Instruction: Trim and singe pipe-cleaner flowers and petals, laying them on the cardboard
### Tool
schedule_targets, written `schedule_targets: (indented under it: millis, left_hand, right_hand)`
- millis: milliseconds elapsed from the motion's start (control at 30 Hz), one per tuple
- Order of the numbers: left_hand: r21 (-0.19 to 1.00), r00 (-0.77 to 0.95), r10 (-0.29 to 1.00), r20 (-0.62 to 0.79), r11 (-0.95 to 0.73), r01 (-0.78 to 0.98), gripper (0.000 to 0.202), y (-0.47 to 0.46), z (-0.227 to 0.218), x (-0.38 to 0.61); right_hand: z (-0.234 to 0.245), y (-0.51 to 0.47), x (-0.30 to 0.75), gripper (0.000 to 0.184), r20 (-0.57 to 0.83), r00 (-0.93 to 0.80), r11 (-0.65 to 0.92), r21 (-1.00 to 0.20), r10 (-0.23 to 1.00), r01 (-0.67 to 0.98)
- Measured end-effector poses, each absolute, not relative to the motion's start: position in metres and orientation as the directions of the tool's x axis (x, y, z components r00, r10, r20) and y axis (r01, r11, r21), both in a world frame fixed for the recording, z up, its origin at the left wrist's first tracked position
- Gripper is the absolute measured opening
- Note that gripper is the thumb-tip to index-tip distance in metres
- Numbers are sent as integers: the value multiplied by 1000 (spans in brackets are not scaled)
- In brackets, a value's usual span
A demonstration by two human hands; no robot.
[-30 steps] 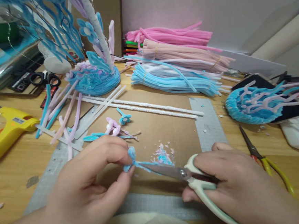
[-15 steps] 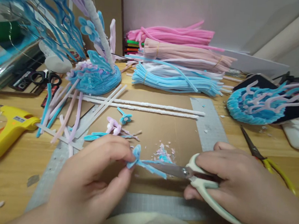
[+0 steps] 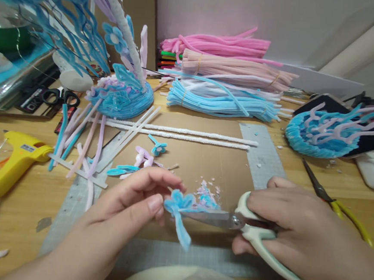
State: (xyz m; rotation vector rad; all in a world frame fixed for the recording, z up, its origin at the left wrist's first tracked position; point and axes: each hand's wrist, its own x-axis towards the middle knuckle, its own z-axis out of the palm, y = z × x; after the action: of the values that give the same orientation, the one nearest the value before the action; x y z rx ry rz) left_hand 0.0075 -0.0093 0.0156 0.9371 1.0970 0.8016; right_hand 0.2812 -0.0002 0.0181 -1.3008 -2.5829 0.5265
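Note:
My left hand pinches a small blue pipe-cleaner flower between thumb and fingers; its stem hangs down toward me. My right hand grips pale green-handled scissors, whose blades lie closed against the flower's base. Both hands hover over a brown cardboard sheet on a grey cutting mat. A little heap of blue and pink trimmings lies just behind the flower.
Bundles of pink, peach, white and blue pipe cleaners are stacked at the back. A tall blue pipe-cleaner ornament stands back left, a blue woven base right. A yellow glue gun lies left, yellow-handled pliers right, black scissors far left.
My left hand has turned the flower so its petals face up and its stem points down toward me. The scissors stayed at the flower's base.

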Motion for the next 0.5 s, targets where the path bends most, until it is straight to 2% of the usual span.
schedule_targets:
  millis: [133,367,500]
  left_hand:
    - [778,354,803,-480,576,-252,23,-11,19,12]
    - [838,317,866,-387,474,-270,24,-10,12,11]
    - [745,428,812,-397,557,-367,21,-8,16,8]
  right_hand:
    - [18,0,281,44,44,-600,559,-423,799,713]
    - [15,-1,282,44,47,-607,577,-375,794,726]
    - [15,0,283,45,58,-602,577,-373,796,727]
